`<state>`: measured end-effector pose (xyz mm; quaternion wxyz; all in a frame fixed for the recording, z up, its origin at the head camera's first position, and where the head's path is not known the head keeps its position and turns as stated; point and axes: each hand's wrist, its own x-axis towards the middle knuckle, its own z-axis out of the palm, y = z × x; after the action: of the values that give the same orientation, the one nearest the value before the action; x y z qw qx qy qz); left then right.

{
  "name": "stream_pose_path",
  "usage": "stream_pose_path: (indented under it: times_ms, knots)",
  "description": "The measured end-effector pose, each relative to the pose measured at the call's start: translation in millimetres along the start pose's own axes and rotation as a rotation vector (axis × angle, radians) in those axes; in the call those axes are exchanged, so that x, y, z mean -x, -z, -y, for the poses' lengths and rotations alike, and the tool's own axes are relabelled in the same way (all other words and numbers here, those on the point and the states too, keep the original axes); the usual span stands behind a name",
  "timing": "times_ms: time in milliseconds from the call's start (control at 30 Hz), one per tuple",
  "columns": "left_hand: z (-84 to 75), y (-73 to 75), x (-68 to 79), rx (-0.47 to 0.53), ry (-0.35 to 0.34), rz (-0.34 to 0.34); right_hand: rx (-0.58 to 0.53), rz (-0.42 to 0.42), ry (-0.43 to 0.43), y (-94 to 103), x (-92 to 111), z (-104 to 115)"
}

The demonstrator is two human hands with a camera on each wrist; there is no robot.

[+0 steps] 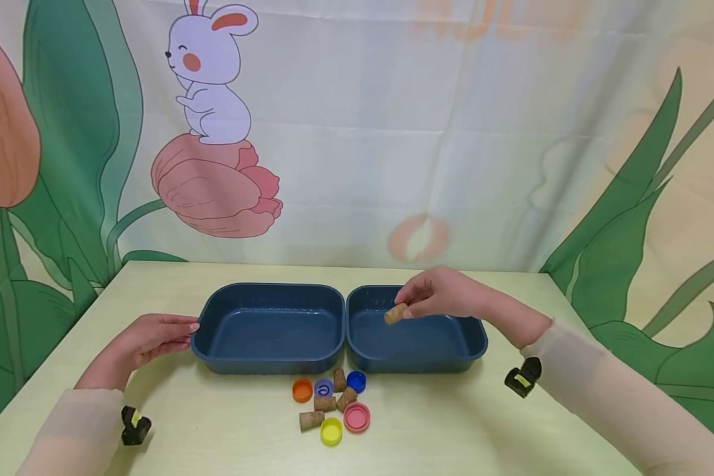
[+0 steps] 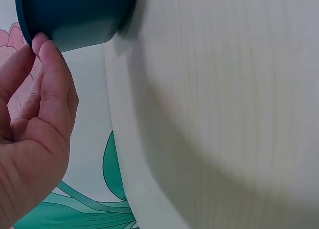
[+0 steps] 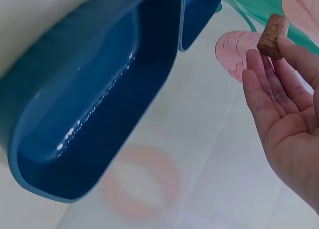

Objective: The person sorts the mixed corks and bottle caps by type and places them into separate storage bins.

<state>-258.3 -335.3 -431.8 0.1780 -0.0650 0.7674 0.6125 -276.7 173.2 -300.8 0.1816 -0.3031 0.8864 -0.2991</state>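
The right hand (image 1: pixel 439 291) pinched a cork (image 1: pixel 395 314) above the right tray (image 1: pixel 416 363); the left hand (image 1: pixel 152 335), fingers narrowed, pinched the left tray (image 1: pixel 268 366) at its rim.

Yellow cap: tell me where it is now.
In the head view, the yellow cap lies low in the picture, just left of centre, on the table between a cork on its left and the pink cap on its right.
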Motion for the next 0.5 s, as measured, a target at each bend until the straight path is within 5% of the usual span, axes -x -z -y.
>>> stream_pose_path:
  times_ms: [500]
  knots:
    - [1.7, 2.0, -0.7, 0.013, -0.013, 0.016, 0.018, 0.029, -0.020, 29.4, -22, -15]
